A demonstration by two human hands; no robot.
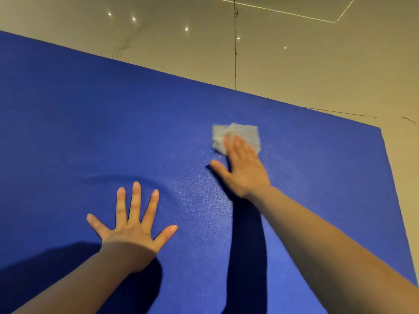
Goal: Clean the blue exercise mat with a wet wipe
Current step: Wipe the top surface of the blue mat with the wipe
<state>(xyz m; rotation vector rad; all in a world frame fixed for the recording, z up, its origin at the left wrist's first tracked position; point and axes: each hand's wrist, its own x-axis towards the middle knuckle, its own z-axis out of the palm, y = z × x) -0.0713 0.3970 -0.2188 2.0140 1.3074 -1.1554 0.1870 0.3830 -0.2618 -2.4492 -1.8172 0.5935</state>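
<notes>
blue mat (90, 123) flat on floor; crumpled white wipe (244, 134), somewhat blurred, on far right part.

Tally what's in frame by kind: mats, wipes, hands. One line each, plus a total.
Mat: 1, blue, lying on the tiled floor
Wipe: 1, white, pressed flat on the mat by straight fingers
Hands: 2, left hand spread flat on the mat, right hand on the wipe
Total: 4

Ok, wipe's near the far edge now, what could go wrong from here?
The wet wipe is crumpled under flat right hand fingers, so it may bunch and skip patches. It could also slide off the blue mat onto the tiled floor. The mat ripples beside the left hand and may shift.
</notes>
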